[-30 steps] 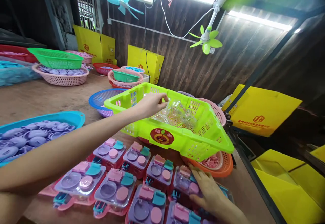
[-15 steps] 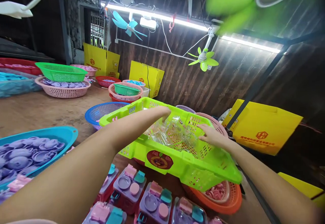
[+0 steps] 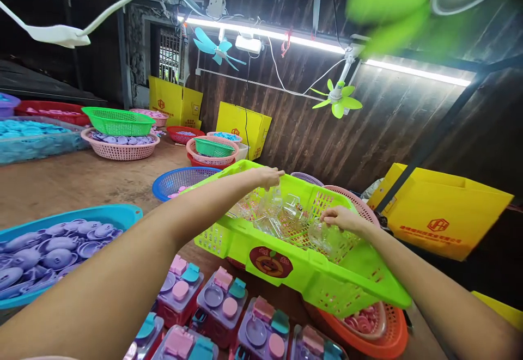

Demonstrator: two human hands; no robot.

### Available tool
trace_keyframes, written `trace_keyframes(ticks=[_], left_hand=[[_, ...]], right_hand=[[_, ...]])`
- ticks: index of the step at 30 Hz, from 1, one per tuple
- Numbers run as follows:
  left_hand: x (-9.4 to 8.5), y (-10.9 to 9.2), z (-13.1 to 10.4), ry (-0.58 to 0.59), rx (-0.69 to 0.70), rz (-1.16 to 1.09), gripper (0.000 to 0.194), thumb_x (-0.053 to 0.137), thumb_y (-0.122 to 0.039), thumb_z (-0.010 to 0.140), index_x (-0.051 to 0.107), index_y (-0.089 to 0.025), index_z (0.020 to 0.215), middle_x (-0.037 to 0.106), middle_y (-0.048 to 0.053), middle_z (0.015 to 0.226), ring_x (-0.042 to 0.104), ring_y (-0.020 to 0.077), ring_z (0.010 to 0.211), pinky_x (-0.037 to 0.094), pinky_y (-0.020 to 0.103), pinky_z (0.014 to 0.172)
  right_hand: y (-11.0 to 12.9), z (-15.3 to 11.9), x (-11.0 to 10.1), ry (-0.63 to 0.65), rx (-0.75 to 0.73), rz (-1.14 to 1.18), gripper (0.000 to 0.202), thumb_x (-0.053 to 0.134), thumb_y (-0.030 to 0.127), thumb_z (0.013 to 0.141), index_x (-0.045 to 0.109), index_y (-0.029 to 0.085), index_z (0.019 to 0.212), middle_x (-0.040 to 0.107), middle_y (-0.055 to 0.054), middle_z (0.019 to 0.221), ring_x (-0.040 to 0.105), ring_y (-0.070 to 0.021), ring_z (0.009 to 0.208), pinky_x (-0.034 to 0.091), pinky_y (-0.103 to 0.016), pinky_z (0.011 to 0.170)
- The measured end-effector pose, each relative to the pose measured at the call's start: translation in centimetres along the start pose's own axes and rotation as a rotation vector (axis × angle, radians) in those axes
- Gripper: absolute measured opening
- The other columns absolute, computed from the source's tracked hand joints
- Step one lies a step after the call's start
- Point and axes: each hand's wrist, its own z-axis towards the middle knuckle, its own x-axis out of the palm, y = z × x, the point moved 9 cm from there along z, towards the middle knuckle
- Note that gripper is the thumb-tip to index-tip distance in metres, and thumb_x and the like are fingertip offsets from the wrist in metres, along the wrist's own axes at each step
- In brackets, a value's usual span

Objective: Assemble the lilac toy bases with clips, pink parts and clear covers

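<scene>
A lime green crate (image 3: 347, 275) with slotted walls stands in front of me, and several clear plastic covers (image 3: 294, 207) lie loose inside it. Over the crate's far left part, my left hand (image 3: 268, 177) is closed, pinching a clear plastic cover (image 3: 272, 201) that hangs beneath its fingers. Toward the crate's right end, my right hand (image 3: 341, 219) has its fingers closed on another clear plastic cover (image 3: 322, 236). The exact shape of the covers is hard to make out because they are transparent.
Toy boxes with purple tops (image 3: 223, 297) stand in rows before the crate. A teal basin of purple parts (image 3: 57, 245) is at the left, an orange basket (image 3: 390, 330) at lower right. More baskets (image 3: 122, 147) line the table. A green fan blade (image 3: 392, 0) is overhead.
Both hands were reaching into the crate; now each has closed on a clear plastic cover. My left hand has risen slightly. The whole view has shifted, moving the scene rightward.
</scene>
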Motion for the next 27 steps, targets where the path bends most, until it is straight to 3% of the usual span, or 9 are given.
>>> trace_keyframes(ticks=[3,6,9,11,14,17,21,24,27], left_hand=[[-3.3,-1.3,-1.2,-0.046,0.080,0.155,0.019,0.074,-0.006,0.047,0.056,-0.013,0.049,0.058,0.008,0.115,0.048,0.0237,0.104,0.035,0.028,0.086],[-7.4,-3.9,-4.2,-0.229,0.169,0.157,0.012,0.068,-0.017,0.063,0.058,-0.013,0.057,0.060,0.007,0.098,0.053,0.0167,0.086,0.037,0.027,0.079],[-10.3,-6.3,-8.4,-0.420,0.177,-0.209,0.020,0.057,-0.030,0.076,0.054,-0.014,0.063,0.055,0.002,0.069,0.050,0.0113,0.066,0.039,0.026,0.067],[-10.7,-7.9,-11.4,-0.492,0.196,-0.523,0.025,0.053,-0.031,0.078,0.046,-0.016,0.059,0.047,-0.001,0.060,0.048,0.0096,0.061,0.041,0.025,0.065],[-8.3,-10.2,-15.3,-0.441,0.187,-0.926,0.026,0.052,-0.025,0.075,0.036,-0.018,0.056,0.037,-0.004,0.056,0.045,0.0078,0.058,0.045,0.027,0.069],[-2.9,-11.9,-18.9,-0.207,0.055,-1.196,0.011,0.055,-0.020,0.072,0.046,-0.016,0.068,0.037,-0.005,0.057,0.040,0.0064,0.054,0.047,0.027,0.067],[3.7,-13.5,-23.8,0.101,-0.112,-1.417,0.027,0.058,-0.031,0.076,0.058,-0.016,0.099,0.035,-0.008,0.053,0.036,0.0063,0.048,0.043,0.023,0.056],[6.3,-14.2,-26.6,0.212,-0.165,-1.484,0.043,0.055,-0.047,0.080,0.061,-0.017,0.110,0.035,-0.007,0.049,0.034,0.0070,0.046,0.036,0.021,0.050],[8.5,-14.4,-28.9,0.258,-0.197,-1.454,0.044,0.061,-0.051,0.075,0.069,-0.013,0.096,0.049,-0.002,0.055,0.041,0.0080,0.049,0.035,0.021,0.050]], right_hand=[[0.8,-1.4,-3.3,-0.124,-0.017,0.093,0.026,0.053,0.035,0.075,0.066,0.016,0.086,0.065,-0.005,0.079,0.055,-0.0136,0.067,0.043,-0.023,0.056],[0.9,-3.2,-5.8,-0.228,-0.016,0.391,0.034,0.057,0.040,0.074,0.063,0.017,0.099,0.065,-0.007,0.088,0.058,-0.0155,0.074,0.044,-0.025,0.060],[0.8,-4.6,-6.1,-0.280,0.007,0.596,0.029,0.062,0.041,0.071,0.063,0.019,0.091,0.064,-0.007,0.083,0.059,-0.0176,0.072,0.047,-0.029,0.062],[0.9,-5.0,-5.7,-0.309,0.031,0.604,0.025,0.060,0.043,0.072,0.062,0.020,0.082,0.062,-0.007,0.075,0.060,-0.0193,0.070,0.048,-0.032,0.061],[1.7,-5.2,-5.0,-0.330,0.028,0.617,0.021,0.055,0.042,0.076,0.060,0.021,0.078,0.060,-0.006,0.068,0.059,-0.0203,0.067,0.049,-0.034,0.061],[3.5,-6.0,-5.2,-0.346,-0.003,0.670,0.017,0.047,0.035,0.081,0.058,0.021,0.080,0.058,-0.005,0.069,0.058,-0.0183,0.067,0.050,-0.034,0.066],[9.7,-9.4,-4.0,-0.225,-0.176,0.836,0.014,0.048,0.032,0.082,0.057,0.022,0.082,0.058,-0.003,0.077,0.055,-0.0141,0.069,0.048,-0.030,0.070],[15.9,-12.8,0.3,-0.067,-0.279,0.857,0.019,0.058,0.038,0.077,0.059,0.020,0.085,0.059,-0.003,0.081,0.055,-0.0143,0.072,0.047,-0.030,0.071],[19.6,-15.0,6.8,0.051,-0.222,0.845,0.027,0.064,0.044,0.073,0.059,0.018,0.082,0.058,-0.001,0.072,0.053,-0.0120,0.063,0.046,-0.026,0.061]])
